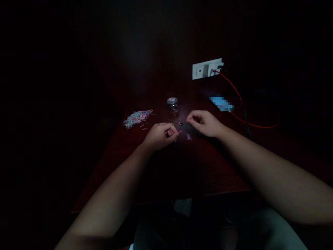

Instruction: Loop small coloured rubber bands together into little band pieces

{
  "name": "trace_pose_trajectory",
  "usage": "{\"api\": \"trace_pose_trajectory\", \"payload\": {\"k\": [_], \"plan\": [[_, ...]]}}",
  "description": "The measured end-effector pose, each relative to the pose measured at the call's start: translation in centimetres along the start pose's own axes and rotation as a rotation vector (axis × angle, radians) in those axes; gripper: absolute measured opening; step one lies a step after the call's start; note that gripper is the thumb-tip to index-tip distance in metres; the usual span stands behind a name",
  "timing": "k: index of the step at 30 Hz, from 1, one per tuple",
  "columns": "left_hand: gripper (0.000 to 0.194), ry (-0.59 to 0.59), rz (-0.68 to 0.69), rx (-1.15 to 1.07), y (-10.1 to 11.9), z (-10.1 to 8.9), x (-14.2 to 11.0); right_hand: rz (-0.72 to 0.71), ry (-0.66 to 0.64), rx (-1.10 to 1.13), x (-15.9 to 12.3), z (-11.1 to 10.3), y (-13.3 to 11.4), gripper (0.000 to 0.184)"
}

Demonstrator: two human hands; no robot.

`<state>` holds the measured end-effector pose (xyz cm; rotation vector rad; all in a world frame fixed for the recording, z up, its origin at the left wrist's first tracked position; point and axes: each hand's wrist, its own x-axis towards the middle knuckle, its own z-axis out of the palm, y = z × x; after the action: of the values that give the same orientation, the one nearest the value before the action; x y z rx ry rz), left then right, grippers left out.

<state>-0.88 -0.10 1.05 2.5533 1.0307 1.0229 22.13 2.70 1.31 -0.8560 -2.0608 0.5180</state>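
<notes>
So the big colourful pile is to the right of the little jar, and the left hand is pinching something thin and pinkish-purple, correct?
Not quite: the head view shows the colourful pile to the left of the little jar, not to its right. The left hand is indeed pinching a thin pinkish-purple strand.

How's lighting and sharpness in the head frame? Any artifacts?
Head view: mostly underexposed, left side near black; light falls mainly around the left hand and right hand over the table; phone pixelated into coarse blocks. Also head view: pile of bands too fine to separate piece by piece.
</notes>
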Motion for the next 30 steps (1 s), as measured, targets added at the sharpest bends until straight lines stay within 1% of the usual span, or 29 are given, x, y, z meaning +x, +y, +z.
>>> {"api": "trace_pose_trajectory", "payload": {"k": [3, 5, 7, 9, 11, 14, 16, 17, 19, 21, 23, 27, 30], "plan": [[0.007, -0.001, 0.002, 0.010, -0.1, 0.1, 0.0, -0.006, 0.064, -0.061, 0.1, -0.5, 0.3, 0.013], [0.007, -0.004, 0.001, 0.006, -0.1, 0.1, 0.0, -0.037, 0.104, -0.084, 0.2, -0.6, 0.6, 0.012], [0.007, -0.006, 0.001, 0.000, -0.1, 0.1, -0.1, -0.072, 0.180, -0.098, 0.2, -0.6, 0.8, 0.009], [0.007, -0.009, 0.006, -0.002, -0.2, 0.1, -0.1, -0.090, 0.284, -0.094, 0.2, -0.4, 1.0, 0.006], [0.007, -0.010, 0.017, 0.005, -0.2, 0.1, -0.1, -0.085, 0.419, -0.082, 0.4, -0.4, 1.4, 0.005], [0.008, -0.012, 0.032, 0.013, -0.3, 0.0, -0.1, -0.079, 0.666, -0.075, 0.7, -0.9, 2.4, 0.013], [0.008, -0.012, 0.035, 0.014, -0.3, 0.0, -0.1, -0.075, 0.799, -0.074, 0.9, -1.5, 3.3, 0.018], [0.008, -0.013, 0.036, 0.013, -0.3, 0.0, -0.1, -0.063, 0.858, -0.080, 1.0, -1.9, 3.8, 0.020], [0.007, -0.012, 0.038, 0.010, -0.3, 0.0, -0.1, -0.023, 0.928, -0.064, 1.1, -2.4, 4.6, 0.022], [0.007, -0.019, 0.038, 0.002, -0.2, 0.0, -0.1, -0.001, 0.927, -0.022, 1.1, -2.7, 5.1, 0.022], [0.007, -0.025, 0.035, -0.005, -0.2, -0.1, -0.1, 0.002, 0.885, -0.007, 1.1, -2.6, 5.0, 0.021], [0.007, -0.025, 0.030, -0.003, -0.2, 0.0, 0.0, -0.024, 0.765, -0.048, 1.1, -1.7, 4.2, 0.016], [0.006, -0.023, 0.027, -0.004, -0.2, 0.0, 0.0, -0.025, 0.743, -0.055, 1.1, -1.0, 3.7, 0.013]]}}
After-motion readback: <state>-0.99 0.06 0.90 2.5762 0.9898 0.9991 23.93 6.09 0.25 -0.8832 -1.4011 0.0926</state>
